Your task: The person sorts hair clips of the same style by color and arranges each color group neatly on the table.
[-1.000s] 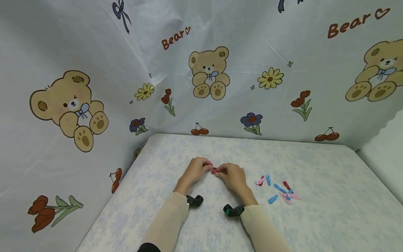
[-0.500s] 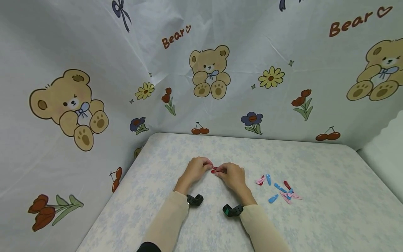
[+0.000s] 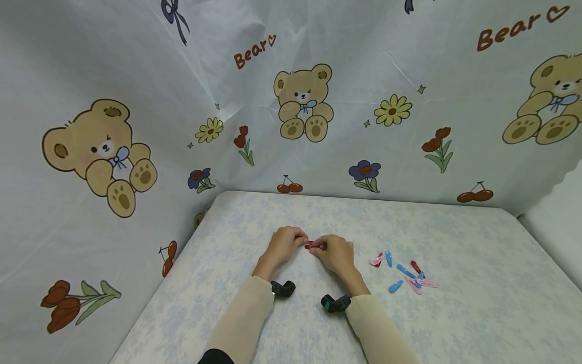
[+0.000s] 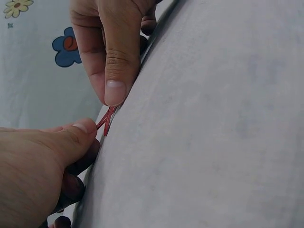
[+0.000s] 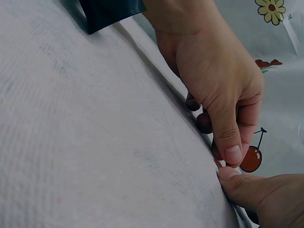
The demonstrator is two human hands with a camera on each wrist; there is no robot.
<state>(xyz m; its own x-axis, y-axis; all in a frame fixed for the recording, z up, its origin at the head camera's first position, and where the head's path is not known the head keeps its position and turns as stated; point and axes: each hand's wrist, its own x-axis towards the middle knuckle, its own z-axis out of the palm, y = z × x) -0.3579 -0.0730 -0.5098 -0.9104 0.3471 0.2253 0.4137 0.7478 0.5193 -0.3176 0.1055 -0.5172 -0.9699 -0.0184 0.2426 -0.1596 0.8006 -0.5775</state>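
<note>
Between both hands is a red hair clip (image 4: 108,122), a small red piece (image 3: 307,246) in the head view. Its two thin strips form a narrow V in the left wrist view. My left hand (image 3: 284,246) pinches one end between thumb and fingers; its thumb (image 4: 86,125) presses at a strip's tip. My right hand (image 3: 337,254) pinches the other end, its thumb (image 4: 115,92) covering part of the clip. In the right wrist view, the thumbs nearly meet, and only a sliver of red shows beside my right hand (image 5: 266,194).
Right of the hands lie several loose hair clips: a pink bow clip (image 3: 376,261), a blue clip (image 3: 395,286), a red clip (image 3: 416,267) and more. They rest on the pale patterned table (image 3: 477,313). Behind hangs a bear-print cloth (image 3: 345,60).
Both hands stay nearly in place, pinching the red hair clip. Its two red parts look thinner in the head view now. The loose clips lie as before.
</note>
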